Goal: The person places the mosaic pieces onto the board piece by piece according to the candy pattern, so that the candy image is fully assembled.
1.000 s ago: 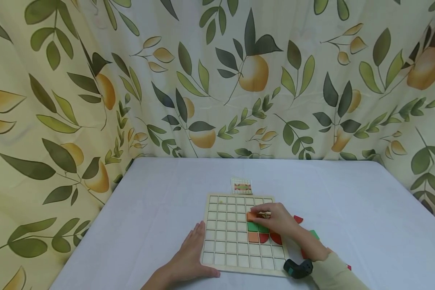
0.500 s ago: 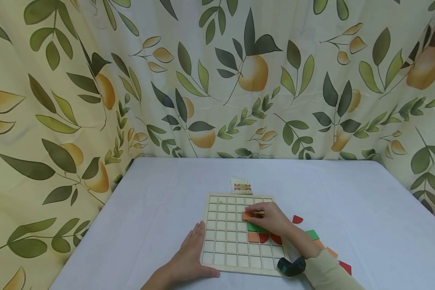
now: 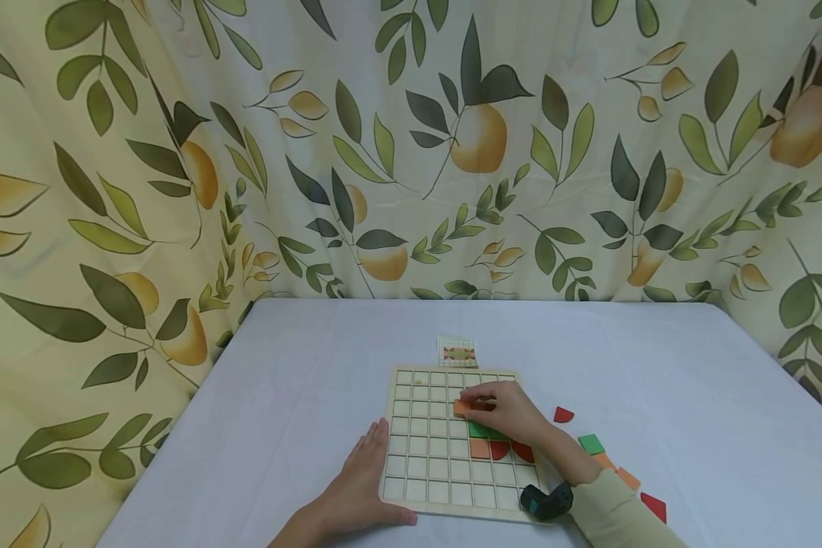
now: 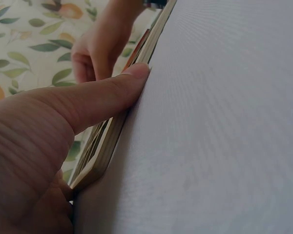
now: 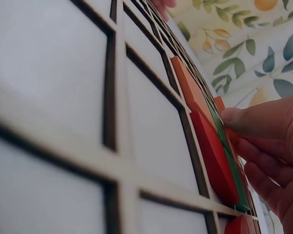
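Note:
A pale wooden grid board (image 3: 422, 487) lies on the white-covered table. Along its left side rests my left hand (image 3: 356, 479), fingers straight, with the thumb lying over the near edge in the left wrist view. Between thumb and fingers my right hand (image 3: 512, 411) pinches an orange square tile (image 3: 460, 408) over the grid, just beyond and left of the green tiles (image 3: 478, 430). Nearer in the grid sit another orange tile (image 3: 480, 449) and two rounded red tiles (image 5: 212, 158). Right-hand fingers partly cover what lies under them.
A small pattern card (image 3: 457, 353) lies against the board's far edge. Loose tiles are scattered right of the board: a red one (image 3: 563, 415), a green one (image 3: 591, 444), orange ones (image 3: 628, 478) and another red one (image 3: 654, 507). Leaf-patterned cloth (image 3: 411, 213) hangs behind the table.
My right hand has shifted left by about one grid cell with the orange tile, uncovering more loose tiles at the right. My left hand has stayed in place.

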`<state>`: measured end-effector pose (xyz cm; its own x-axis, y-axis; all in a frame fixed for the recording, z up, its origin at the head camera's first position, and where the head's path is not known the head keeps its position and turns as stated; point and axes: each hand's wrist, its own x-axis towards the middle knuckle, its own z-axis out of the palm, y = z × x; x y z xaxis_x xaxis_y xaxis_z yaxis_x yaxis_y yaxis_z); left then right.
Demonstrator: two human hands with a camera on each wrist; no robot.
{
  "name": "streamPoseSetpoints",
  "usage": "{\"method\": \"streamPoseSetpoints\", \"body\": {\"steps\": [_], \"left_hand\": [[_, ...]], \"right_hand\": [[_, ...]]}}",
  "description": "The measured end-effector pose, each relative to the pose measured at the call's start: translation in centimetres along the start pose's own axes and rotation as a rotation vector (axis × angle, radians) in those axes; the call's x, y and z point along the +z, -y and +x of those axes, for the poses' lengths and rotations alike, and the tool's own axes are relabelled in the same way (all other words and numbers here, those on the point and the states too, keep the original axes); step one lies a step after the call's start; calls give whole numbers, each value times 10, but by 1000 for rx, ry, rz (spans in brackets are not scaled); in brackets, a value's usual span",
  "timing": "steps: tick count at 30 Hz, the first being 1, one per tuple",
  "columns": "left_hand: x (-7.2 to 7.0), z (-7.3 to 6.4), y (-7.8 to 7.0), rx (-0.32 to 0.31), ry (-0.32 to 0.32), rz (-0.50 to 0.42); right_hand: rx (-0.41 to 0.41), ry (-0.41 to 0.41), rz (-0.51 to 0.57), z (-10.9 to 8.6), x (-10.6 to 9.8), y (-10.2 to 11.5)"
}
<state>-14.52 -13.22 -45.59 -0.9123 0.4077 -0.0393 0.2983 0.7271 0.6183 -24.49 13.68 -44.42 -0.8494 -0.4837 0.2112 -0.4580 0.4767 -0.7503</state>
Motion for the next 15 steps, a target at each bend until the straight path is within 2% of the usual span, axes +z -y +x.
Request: {"method": "streamPoseSetpoints", "body": {"steps": [15], "left_hand": [[1,1,2,10,-5,4]], "right_hand": [[-8,9,-41,2,4,3]]}}
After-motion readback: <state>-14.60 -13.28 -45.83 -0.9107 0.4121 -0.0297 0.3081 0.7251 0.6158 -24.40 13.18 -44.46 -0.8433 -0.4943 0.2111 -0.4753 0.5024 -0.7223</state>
